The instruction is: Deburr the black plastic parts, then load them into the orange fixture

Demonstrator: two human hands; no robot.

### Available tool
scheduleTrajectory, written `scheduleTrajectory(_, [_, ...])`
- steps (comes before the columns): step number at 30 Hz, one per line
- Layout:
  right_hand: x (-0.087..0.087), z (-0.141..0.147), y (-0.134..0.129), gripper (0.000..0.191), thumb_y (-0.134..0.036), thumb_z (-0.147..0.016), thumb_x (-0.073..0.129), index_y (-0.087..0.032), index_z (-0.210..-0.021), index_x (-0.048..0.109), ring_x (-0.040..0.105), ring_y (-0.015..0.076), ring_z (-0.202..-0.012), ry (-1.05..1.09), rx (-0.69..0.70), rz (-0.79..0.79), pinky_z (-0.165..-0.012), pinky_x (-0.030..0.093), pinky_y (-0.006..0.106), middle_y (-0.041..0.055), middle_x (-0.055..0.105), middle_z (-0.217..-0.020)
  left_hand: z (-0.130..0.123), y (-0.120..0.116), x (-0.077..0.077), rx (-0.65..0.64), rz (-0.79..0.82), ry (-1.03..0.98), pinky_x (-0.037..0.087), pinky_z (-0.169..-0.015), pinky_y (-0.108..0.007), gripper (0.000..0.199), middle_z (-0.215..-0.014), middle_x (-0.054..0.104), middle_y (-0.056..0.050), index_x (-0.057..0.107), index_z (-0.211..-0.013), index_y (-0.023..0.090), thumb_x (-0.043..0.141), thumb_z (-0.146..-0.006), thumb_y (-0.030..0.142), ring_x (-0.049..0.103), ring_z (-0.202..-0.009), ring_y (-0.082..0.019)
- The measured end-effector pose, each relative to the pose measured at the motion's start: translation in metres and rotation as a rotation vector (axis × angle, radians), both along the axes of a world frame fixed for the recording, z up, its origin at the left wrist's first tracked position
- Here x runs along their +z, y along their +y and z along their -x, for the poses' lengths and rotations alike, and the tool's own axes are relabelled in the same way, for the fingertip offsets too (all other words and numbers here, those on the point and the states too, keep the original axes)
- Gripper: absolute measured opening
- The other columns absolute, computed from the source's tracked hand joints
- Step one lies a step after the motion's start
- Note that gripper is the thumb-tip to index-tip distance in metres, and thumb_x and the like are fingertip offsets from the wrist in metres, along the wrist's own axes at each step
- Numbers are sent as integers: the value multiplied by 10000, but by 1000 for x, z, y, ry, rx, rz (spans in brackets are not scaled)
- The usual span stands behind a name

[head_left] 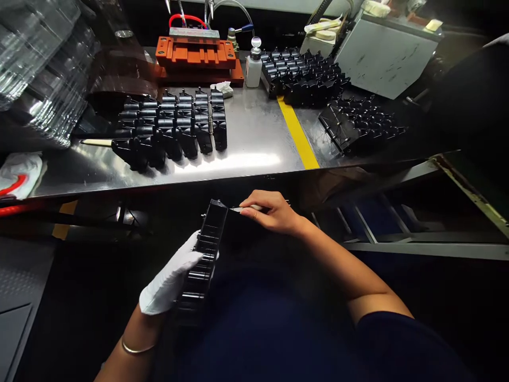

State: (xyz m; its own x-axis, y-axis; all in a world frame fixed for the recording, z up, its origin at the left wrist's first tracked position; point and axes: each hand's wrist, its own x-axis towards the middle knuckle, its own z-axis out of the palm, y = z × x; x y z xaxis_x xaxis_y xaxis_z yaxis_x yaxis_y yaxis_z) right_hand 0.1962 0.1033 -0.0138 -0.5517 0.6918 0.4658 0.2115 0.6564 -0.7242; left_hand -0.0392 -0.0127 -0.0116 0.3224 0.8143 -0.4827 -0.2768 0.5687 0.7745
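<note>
My left hand (170,276), in a white cotton glove, is shut around a long black moulded plastic part (204,249) and holds it upright in front of my body. My bare right hand (268,212) pinches a slim white-handled tool (245,208) with a pale tip. The tool's tip lies against the top corner of the black part. The lower end of the part fades into shadow, and my gloved fingers hide some of its side.
Ahead stands a stainless steel table (254,138) with a yellow stripe (298,132). Rows of similar black parts (170,124) and further batches (304,77) stand on it, beside an orange fixture (194,55), a white bottle (253,66) and stacked transparent trays (40,69).
</note>
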Motion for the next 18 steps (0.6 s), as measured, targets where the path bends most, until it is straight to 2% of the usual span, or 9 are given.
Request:
scheduleTrajectory(4, [10,-7,-1,153,-288,-889,611,-160,-875,694,596,111,-648,-101,82,-39,-586,454,225,40,671,-750,5,-2,2,-57,26,-23,479,-551,-279,349,-908,647,-66,646,-1052,241,672,-763,436,546,-605,-141])
scheduleTrajectory(9, [24,-13,5,197,-310,-900,598,-148,-869,704,616,116,-669,-222,188,-46,-588,446,222,54,677,-784,11,-4,0,-97,27,-18,521,-593,-324,355,-855,669,-82,675,-1024,240,681,-736,448,598,-667,-200])
scheduleTrajectory(13, [33,-16,8,212,-330,-900,603,-151,-877,714,620,105,-658,-329,304,-35,-586,431,212,43,676,-792,17,-3,3,-134,-9,27,535,-787,-403,355,-902,695,-87,699,-1050,247,682,-741,421,644,-839,-258])
scheduleTrajectory(15, [34,-17,8,219,-340,-902,599,-157,-885,718,618,100,-652,-359,349,-37,-579,422,207,35,671,-784,20,-1,6,-142,-49,55,496,-904,-436,387,-998,702,-84,702,-1089,269,694,-732,418,639,-956,-284])
scheduleTrajectory(18, [33,-16,8,244,-358,-910,585,-158,-887,723,614,101,-658,-387,391,-54,-574,415,204,32,665,-765,21,1,9,-182,-57,78,434,-999,-469,435,-1168,673,-80,696,-1130,296,694,-724,453,597,-1106,-319])
